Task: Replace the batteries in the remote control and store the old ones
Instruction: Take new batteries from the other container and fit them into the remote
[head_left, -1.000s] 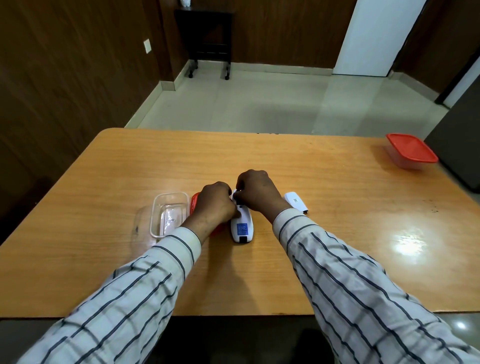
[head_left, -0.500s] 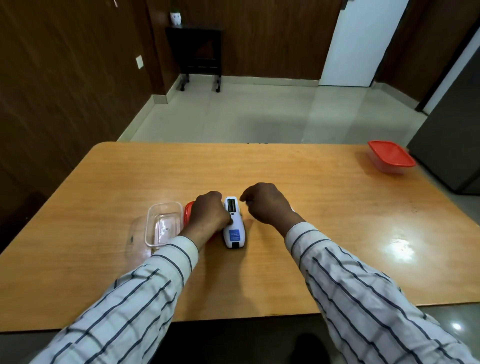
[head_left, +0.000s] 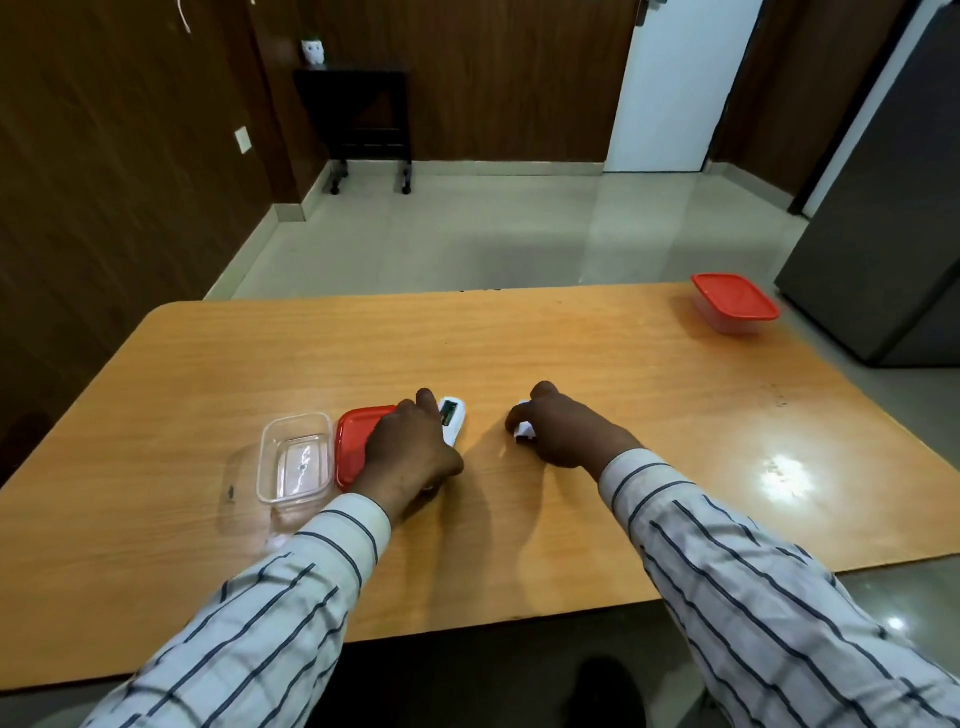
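Observation:
The white remote control lies back-up on the wooden table, and its open battery compartment shows dark at the far end. My left hand rests over its near part and grips it. My right hand is a short way to the right, fingers curled down onto the white battery cover, which is mostly hidden under them. An open clear plastic container stands left of my left hand, with its red lid lying between them.
A second container with a red lid stands at the table's far right corner. A dark cabinet rises just beyond that corner. A bright light reflection lies on the table at the right.
My right hand has left the remote and moved right onto the white cover. My left hand stays on the remote. The view has tilted upward.

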